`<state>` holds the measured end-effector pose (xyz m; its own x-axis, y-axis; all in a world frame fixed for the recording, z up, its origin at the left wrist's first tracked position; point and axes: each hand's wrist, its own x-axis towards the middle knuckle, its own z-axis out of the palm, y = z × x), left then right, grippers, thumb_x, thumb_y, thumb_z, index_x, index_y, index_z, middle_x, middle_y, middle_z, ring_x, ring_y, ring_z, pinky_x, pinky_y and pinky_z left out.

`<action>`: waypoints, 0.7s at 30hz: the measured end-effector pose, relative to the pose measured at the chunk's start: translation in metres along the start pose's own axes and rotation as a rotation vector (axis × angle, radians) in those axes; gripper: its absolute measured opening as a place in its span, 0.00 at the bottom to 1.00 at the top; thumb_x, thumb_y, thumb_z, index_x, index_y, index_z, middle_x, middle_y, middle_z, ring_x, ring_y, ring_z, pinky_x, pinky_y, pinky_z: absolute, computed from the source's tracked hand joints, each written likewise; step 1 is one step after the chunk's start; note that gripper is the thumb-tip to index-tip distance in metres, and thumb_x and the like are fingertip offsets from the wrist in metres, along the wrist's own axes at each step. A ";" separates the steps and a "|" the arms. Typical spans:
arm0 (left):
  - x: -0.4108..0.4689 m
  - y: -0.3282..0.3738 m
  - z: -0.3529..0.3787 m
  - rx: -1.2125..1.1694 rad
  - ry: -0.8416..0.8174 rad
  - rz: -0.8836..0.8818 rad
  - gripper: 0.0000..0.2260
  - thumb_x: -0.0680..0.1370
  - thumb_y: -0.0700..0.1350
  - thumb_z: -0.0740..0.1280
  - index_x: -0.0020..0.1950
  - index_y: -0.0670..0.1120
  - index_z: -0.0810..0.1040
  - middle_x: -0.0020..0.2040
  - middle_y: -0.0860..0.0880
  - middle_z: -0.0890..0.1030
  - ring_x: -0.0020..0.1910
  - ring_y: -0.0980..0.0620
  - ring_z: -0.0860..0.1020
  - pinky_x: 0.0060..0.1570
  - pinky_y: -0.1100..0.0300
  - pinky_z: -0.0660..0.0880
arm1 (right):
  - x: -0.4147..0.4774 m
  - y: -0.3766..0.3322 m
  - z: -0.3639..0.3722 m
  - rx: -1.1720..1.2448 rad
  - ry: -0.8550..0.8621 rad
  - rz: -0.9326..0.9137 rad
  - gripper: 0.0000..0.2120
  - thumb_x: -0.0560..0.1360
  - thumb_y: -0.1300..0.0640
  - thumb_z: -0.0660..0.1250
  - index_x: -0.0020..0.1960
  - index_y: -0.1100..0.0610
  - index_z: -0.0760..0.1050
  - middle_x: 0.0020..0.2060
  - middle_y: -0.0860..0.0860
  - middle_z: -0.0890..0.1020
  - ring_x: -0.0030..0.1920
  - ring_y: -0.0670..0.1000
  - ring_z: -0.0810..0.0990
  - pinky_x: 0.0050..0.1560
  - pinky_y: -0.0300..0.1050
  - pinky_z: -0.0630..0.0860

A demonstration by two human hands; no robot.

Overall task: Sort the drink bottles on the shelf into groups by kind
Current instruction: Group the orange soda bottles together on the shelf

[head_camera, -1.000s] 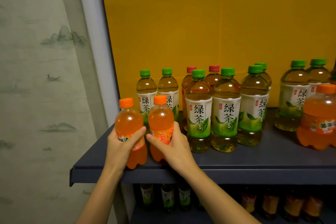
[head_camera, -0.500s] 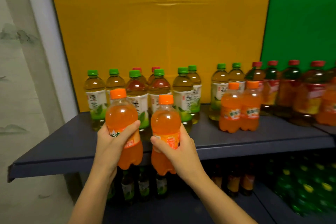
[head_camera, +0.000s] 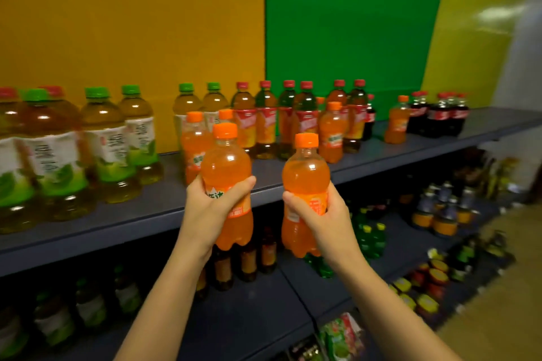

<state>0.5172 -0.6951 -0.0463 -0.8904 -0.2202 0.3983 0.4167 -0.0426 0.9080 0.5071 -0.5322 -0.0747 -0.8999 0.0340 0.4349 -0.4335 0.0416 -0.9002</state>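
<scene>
The left orange bottle and the right orange bottle are both off the shelf, held upright in the air just in front of its front edge. The left hand and right hand are each curled round a label, likely so the bottles can go down base first. Carrying 2 at once probably saves a trip, since more orange bottles stand scattered among the red-capped teas, away from the green teas at left.
</scene>
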 end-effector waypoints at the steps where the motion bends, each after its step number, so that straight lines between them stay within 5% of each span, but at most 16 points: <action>1: 0.003 -0.004 0.019 -0.013 -0.034 0.000 0.17 0.61 0.48 0.76 0.47 0.52 0.78 0.44 0.52 0.82 0.43 0.54 0.81 0.43 0.59 0.75 | 0.003 0.000 -0.018 -0.007 0.032 -0.003 0.17 0.65 0.46 0.74 0.51 0.48 0.74 0.41 0.47 0.82 0.42 0.45 0.81 0.45 0.41 0.77; 5: 0.016 -0.021 0.091 -0.029 -0.162 -0.006 0.10 0.67 0.43 0.74 0.45 0.52 0.78 0.41 0.53 0.82 0.37 0.60 0.81 0.40 0.62 0.75 | 0.017 0.003 -0.082 -0.038 0.143 -0.006 0.19 0.60 0.43 0.71 0.49 0.46 0.74 0.41 0.46 0.82 0.41 0.43 0.81 0.43 0.38 0.76; 11: 0.043 -0.052 0.189 -0.063 -0.299 -0.028 0.11 0.67 0.42 0.74 0.47 0.50 0.78 0.41 0.53 0.82 0.38 0.58 0.81 0.40 0.63 0.76 | 0.048 0.021 -0.165 -0.105 0.271 0.008 0.21 0.59 0.41 0.70 0.50 0.46 0.74 0.42 0.47 0.82 0.41 0.44 0.82 0.45 0.43 0.77; 17: 0.085 -0.087 0.279 -0.103 -0.356 -0.038 0.11 0.68 0.44 0.74 0.46 0.54 0.77 0.40 0.56 0.82 0.38 0.61 0.81 0.40 0.66 0.76 | 0.105 0.050 -0.237 -0.141 0.310 -0.018 0.16 0.66 0.48 0.70 0.52 0.48 0.73 0.42 0.46 0.81 0.40 0.41 0.81 0.38 0.33 0.74; 21: 0.126 -0.104 0.334 -0.111 -0.355 -0.036 0.13 0.68 0.46 0.74 0.49 0.55 0.76 0.44 0.55 0.82 0.41 0.61 0.81 0.41 0.66 0.75 | 0.164 0.065 -0.275 -0.163 0.304 -0.033 0.23 0.63 0.45 0.70 0.56 0.48 0.72 0.45 0.46 0.81 0.45 0.43 0.81 0.42 0.36 0.75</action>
<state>0.3004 -0.3930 -0.0475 -0.9046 0.1346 0.4045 0.3841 -0.1540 0.9103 0.3449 -0.2496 -0.0556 -0.8193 0.3246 0.4726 -0.4267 0.2054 -0.8808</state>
